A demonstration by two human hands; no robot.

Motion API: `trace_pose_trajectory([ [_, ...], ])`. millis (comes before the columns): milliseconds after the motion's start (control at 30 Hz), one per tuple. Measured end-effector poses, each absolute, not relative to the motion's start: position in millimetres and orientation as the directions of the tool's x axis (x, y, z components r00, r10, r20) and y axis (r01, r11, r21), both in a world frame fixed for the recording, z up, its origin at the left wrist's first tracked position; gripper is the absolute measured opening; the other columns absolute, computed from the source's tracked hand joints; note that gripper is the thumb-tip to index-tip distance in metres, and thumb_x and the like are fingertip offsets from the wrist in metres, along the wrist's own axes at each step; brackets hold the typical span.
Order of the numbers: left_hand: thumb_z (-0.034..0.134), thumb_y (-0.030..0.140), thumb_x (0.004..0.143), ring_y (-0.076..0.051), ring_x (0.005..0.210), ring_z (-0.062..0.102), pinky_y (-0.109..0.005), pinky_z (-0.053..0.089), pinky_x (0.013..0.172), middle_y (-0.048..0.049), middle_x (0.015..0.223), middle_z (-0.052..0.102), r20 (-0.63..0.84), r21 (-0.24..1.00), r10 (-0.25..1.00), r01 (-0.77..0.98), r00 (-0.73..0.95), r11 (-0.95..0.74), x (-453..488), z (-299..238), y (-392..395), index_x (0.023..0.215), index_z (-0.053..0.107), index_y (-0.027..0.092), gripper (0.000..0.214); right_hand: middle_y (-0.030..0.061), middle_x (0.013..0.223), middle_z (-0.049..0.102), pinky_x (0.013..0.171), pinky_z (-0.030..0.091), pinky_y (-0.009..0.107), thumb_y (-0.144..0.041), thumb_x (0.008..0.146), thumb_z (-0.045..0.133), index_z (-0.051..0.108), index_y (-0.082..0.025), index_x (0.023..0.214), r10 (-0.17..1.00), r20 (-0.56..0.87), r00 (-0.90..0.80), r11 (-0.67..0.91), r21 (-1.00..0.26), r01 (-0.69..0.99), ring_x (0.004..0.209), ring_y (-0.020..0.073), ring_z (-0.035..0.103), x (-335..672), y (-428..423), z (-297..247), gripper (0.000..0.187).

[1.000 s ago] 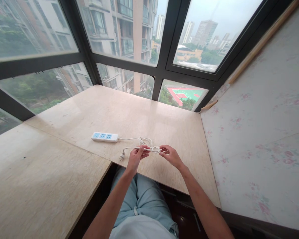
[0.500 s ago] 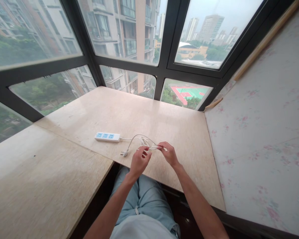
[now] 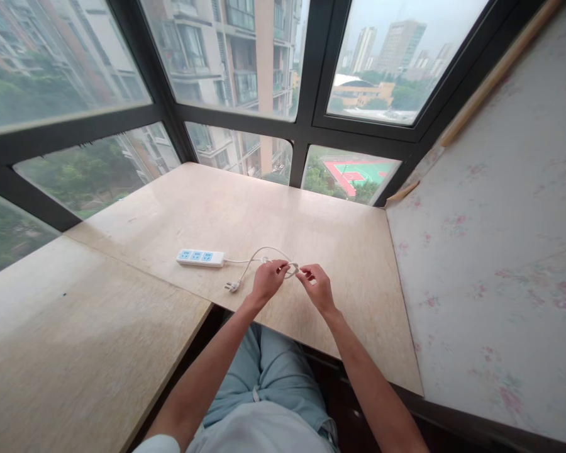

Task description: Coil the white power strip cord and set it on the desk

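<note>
While left hand (image 3: 268, 280) and right hand (image 3: 319, 289) pinch looped cord (image 3: 293, 268), white strip (image 3: 200, 258) blue-socketed.

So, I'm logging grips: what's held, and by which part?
The white cord, by its loops, in the left hand; whether the right hand grips it is unclear.

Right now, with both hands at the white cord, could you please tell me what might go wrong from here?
The looped white cord between the left hand and right hand could tighten into a knot if pulled. The plug lies near the ledge's front edge and might slip off. A hard tug could also drag the attached power strip.
</note>
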State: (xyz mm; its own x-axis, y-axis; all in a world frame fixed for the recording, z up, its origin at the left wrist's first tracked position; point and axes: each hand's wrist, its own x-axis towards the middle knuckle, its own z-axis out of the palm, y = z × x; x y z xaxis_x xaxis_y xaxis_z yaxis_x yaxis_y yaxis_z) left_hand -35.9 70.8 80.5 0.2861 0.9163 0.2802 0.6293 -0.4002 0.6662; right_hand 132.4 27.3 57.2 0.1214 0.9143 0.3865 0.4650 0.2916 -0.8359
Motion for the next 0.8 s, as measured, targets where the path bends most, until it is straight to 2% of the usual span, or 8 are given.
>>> trace_pose_trajectory([
  [100,0.061,0.023,0.085,-0.015,0.073,0.066,-0.024,0.046,0.069,-0.0035,0.085,0.074,0.298,0.694,0.918,0.602,0.260,-0.396,-34.7,80.8,72.0,0.092,0.073,0.021,0.014,0.0059,0.090,0.063,0.064,0.048,0.028,-0.045,0.090,0.055,0.064,-0.019,0.094,0.894,0.436,0.105,0.296,-0.750,0.592,0.068,0.0145,0.058,126.2,27.8,58.2,0.027],
  [300,0.062,0.026,0.085,-0.014,0.068,0.066,-0.023,0.045,0.066,-0.0032,0.079,0.074,0.316,0.709,0.910,0.570,0.268,-0.414,-35.8,82.6,74.1,0.088,0.074,0.020,0.013,0.0055,0.083,0.065,0.061,0.041,0.025,-0.041,0.093,0.051,0.064,-0.019,0.084,0.850,0.510,0.132,0.223,-0.574,0.788,0.067,0.0145,0.057,112.3,44.2,63.4,0.027],
  [467,0.062,0.025,0.084,-0.014,0.070,0.066,-0.023,0.046,0.067,-0.0034,0.081,0.074,0.307,0.765,0.934,0.536,0.183,-0.357,-35.8,81.9,78.0,0.086,0.074,0.019,0.013,0.0062,0.081,0.066,0.059,0.037,0.025,-0.037,0.096,0.048,0.065,-0.018,0.086,0.830,0.554,0.063,0.230,-0.443,0.867,0.069,0.0149,0.057,113.1,44.9,66.3,0.027],
  [600,0.061,0.025,0.083,-0.014,0.068,0.065,-0.023,0.047,0.067,-0.0030,0.079,0.074,0.300,0.795,0.944,0.512,0.133,-0.325,-31.3,80.9,78.8,0.084,0.073,0.019,0.014,0.0058,0.082,0.066,0.060,0.040,0.025,-0.035,0.096,0.047,0.063,-0.018,0.088,0.811,0.580,0.074,0.279,-0.494,0.824,0.067,0.0134,0.057,118.2,40.0,58.6,0.026],
  [800,0.059,0.029,0.083,-0.014,0.065,0.065,-0.022,0.047,0.060,-0.0018,0.071,0.072,0.229,0.834,0.971,0.501,0.071,-0.233,-26.6,78.0,77.7,0.080,0.073,0.018,0.018,0.0059,0.085,0.067,0.067,0.049,0.028,-0.036,0.093,0.051,0.064,-0.018,0.094,0.804,0.565,0.185,0.368,-0.718,0.591,0.071,0.0152,0.059,119.0,34.0,46.7,0.022],
])
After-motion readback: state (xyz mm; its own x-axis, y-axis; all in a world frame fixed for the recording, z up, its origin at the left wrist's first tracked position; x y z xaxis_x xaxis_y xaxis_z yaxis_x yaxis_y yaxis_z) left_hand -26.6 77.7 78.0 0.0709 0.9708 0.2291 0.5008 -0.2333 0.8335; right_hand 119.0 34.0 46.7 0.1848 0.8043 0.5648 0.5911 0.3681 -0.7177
